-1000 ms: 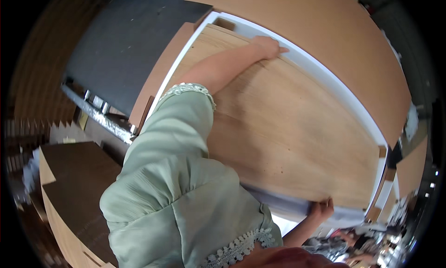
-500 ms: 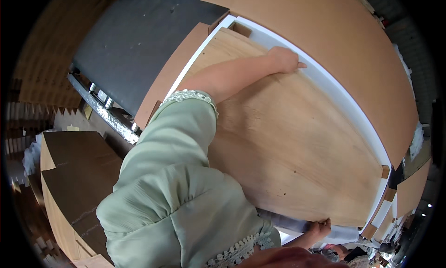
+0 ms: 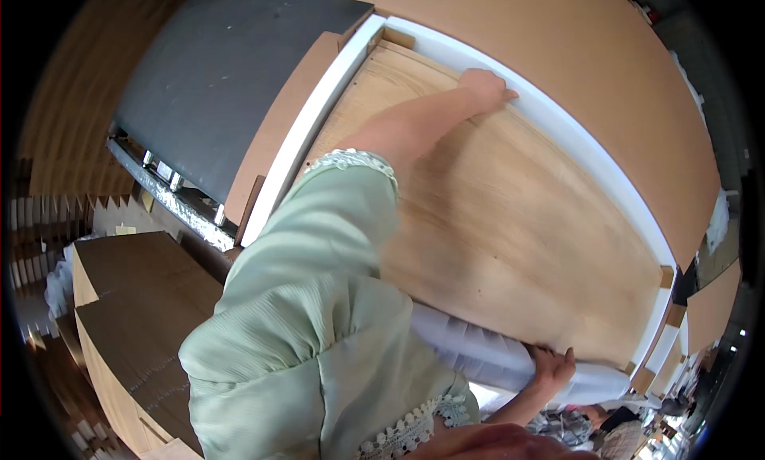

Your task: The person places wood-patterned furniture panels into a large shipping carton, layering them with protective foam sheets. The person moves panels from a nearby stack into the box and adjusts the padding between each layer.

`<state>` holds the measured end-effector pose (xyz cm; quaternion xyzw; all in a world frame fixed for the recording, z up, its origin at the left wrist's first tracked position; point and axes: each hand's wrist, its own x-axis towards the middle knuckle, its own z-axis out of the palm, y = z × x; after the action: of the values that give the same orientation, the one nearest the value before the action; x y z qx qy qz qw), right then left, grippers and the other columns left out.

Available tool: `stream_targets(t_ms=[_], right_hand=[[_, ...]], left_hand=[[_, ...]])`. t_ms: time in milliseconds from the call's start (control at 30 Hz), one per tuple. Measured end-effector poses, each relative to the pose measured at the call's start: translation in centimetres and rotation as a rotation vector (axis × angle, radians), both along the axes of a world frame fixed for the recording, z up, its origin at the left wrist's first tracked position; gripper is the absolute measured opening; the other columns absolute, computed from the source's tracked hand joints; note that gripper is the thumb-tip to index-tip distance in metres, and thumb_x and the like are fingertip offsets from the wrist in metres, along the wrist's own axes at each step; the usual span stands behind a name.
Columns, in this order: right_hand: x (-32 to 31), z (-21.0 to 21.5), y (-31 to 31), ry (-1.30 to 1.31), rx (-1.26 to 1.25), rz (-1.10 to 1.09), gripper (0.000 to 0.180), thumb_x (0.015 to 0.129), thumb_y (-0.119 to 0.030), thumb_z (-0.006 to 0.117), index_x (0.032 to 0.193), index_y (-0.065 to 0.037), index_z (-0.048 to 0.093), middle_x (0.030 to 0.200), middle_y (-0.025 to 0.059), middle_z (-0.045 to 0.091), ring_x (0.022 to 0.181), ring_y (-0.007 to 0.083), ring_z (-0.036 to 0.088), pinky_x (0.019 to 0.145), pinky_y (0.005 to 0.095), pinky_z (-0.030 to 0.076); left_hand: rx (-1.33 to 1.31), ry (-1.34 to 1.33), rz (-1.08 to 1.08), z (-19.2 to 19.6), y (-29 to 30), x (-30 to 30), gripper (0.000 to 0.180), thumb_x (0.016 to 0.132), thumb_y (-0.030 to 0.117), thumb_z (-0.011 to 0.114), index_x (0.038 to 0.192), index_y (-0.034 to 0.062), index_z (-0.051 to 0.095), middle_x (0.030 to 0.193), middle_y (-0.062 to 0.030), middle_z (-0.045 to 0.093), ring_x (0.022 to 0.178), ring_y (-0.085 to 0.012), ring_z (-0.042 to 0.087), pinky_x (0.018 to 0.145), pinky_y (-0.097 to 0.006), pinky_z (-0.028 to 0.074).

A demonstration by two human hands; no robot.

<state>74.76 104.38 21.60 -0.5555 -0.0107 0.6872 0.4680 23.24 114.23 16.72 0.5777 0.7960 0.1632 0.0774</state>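
Note:
A large light-brown wooden panel point(image 3: 518, 229) lies flat inside a cardboard box lined with white foam strips point(image 3: 550, 137). My left hand point(image 3: 484, 92) is closed at the panel's far edge, beside the far foam strip; its inner fingers are hidden. At the near right edge, my right hand point(image 3: 551, 370) grips the panel, one finger sticking up and the others partly hidden at the rim. Beneath that hand runs a whitish, plastic-wrapped length point(image 3: 470, 344) along the near side. My left arm crosses over the panel's left part.
A brown cardboard flap point(image 3: 558, 45) folds outward on the far side. To the left is a dark-topped table point(image 3: 215, 77) with a metal edge. Brown cartons point(image 3: 151, 308) stand at lower left. Small cardboard blocks point(image 3: 666, 277) sit at the foam corners.
The panel has shifted away from the near side, showing more of the wrapped length. More of the left foam strip shows beside it. Both hands stay at the panel's edges.

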Motion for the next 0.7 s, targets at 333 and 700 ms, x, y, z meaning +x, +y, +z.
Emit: stream_targets(t_ms=[333,700], right_hand=[[-0.6,3.2,-0.5,0.028,0.408,0.249,0.046,0.092,-0.022,0.041,0.128,0.006,0.033,0.13,0.022,0.035,0.121,0.032,0.034,0.105,0.043,0.028],[2.8,9.0,-14.5,-0.21,0.609,0.153,0.029,0.088,-0.018,0.05,0.102,0.007,0.055,0.092,0.0129,0.061,0.082,0.0192,0.059,0.074,0.0306,0.049]], left_hand=[[0.414,-0.066,-0.994,-2.1,-12.6,18.5,0.05,0.084,0.049,0.047,0.11,0.0075,0.055,0.123,-0.0192,0.044,0.118,-0.0342,0.038,0.097,-0.05,0.028],[0.154,0.269,-0.972,-0.7,-16.6,26.5,0.061,0.083,0.046,0.047,0.134,0.0137,0.035,0.142,-0.0179,0.021,0.131,-0.0376,0.016,0.102,-0.058,0.011]])
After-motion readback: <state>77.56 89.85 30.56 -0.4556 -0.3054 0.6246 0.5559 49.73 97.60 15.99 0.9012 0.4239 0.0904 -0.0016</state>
